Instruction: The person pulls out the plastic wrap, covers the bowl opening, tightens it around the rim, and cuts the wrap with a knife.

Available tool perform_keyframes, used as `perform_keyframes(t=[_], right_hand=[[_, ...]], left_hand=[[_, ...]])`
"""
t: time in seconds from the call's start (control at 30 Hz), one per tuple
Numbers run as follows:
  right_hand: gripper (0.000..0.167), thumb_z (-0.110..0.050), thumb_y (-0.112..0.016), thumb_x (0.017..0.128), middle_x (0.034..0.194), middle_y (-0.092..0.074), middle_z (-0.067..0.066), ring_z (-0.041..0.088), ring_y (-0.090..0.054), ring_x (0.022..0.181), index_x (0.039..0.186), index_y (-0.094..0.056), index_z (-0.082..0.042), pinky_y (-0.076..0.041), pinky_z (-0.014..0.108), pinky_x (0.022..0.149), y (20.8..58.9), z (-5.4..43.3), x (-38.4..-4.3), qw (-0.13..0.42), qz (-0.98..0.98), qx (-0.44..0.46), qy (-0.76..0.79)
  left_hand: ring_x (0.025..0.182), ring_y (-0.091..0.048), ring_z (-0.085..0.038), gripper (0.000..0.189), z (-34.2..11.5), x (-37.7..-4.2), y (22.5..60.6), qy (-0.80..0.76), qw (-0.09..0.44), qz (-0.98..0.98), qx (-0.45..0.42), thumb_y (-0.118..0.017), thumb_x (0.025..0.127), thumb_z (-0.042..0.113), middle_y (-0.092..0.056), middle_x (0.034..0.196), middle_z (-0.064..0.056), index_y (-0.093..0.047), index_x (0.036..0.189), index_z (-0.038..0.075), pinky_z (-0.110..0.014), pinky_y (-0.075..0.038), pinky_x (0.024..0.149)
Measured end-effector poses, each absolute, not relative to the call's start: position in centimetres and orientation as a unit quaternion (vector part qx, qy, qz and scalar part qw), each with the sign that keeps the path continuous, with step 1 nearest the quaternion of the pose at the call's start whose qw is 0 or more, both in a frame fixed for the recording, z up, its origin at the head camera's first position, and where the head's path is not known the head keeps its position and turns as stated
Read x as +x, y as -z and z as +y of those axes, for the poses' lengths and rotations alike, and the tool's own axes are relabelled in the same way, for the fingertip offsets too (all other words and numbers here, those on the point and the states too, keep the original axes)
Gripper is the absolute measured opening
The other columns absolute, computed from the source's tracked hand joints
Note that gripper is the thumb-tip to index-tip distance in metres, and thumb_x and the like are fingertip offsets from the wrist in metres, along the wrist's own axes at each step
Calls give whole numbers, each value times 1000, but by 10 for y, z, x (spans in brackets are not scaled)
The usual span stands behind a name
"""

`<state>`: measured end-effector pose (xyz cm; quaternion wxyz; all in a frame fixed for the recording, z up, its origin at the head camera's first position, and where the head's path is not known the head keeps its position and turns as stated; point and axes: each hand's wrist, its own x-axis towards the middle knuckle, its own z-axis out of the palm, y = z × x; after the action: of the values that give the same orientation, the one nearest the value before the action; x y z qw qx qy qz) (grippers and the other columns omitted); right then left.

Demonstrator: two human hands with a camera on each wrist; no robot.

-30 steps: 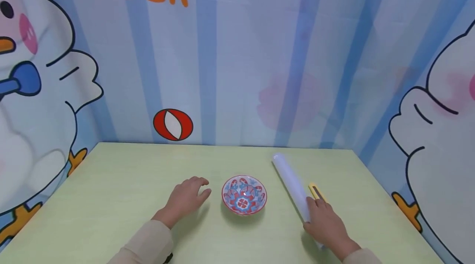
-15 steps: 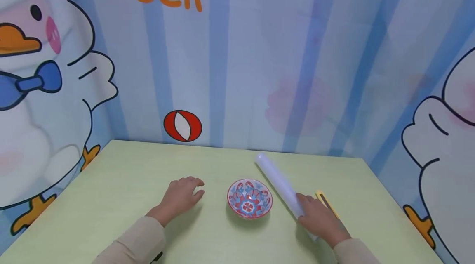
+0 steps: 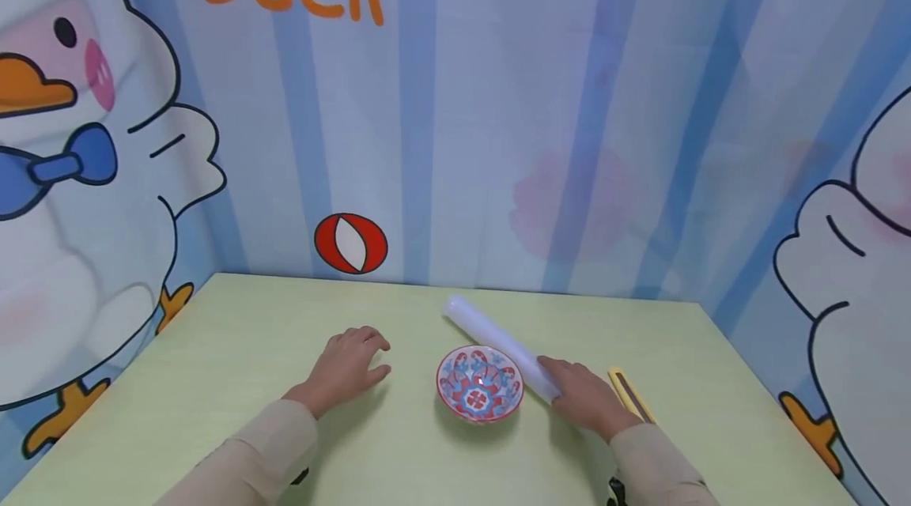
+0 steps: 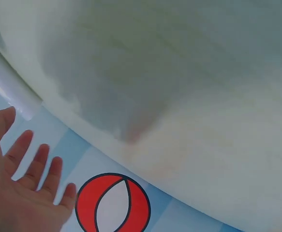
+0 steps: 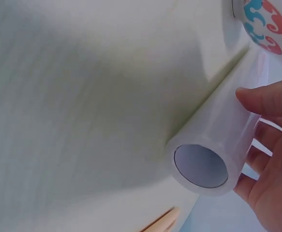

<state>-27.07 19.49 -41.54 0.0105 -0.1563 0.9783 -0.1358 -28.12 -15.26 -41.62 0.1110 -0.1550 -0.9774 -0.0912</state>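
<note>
My right hand [image 3: 587, 399] grips the near end of a roll of clear plastic wrap [image 3: 491, 338] lying slantwise on the table. In the right wrist view, the thumb is on one side of the roll [image 5: 218, 121] and the fingers on the other, by its hollow core. A small bowl [image 3: 480, 384] with a red and blue pattern stands upright at the middle, overlapping the roll in the head view. Left of the bowl, my left hand [image 3: 343, 368] holds nothing, its fingers relaxed and spread in the left wrist view.
A yellow utility knife [image 3: 632, 395] lies right of my right hand, partly covered by the sleeve. The pale green table [image 3: 270, 316] ends at a blue striped backdrop [image 3: 470, 134] printed with ducks and a red ball.
My right hand has moved left with the roll, whose far end has swung left behind the bowl. The utility knife is now farther from the roll. The left hand has barely moved.
</note>
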Motion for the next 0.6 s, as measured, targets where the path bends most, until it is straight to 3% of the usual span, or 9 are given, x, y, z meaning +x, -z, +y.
perform_keyframes(t=[0.27,0.6], right_hand=[[56,-3,-61,78,126,-58,10,31,-54,115,132,-47,-10,-37,51,94,413,196,-293,8,979,-185,90],[53,5,-55,80,120,-54,10,31,-53,108,128,-52,-17,-45,48,92,410,195,-307,-8,971,-218,95]], left_hand=[[118,-47,-26,43,-143,-309,421,38,126,-969,-207,-67,83,28,-55,122,-8,-56,120,11,-46,-38,101],[129,-38,-26,62,-127,-328,428,6,133,-967,-218,-70,81,26,-44,139,-8,-43,135,13,-45,-35,106]])
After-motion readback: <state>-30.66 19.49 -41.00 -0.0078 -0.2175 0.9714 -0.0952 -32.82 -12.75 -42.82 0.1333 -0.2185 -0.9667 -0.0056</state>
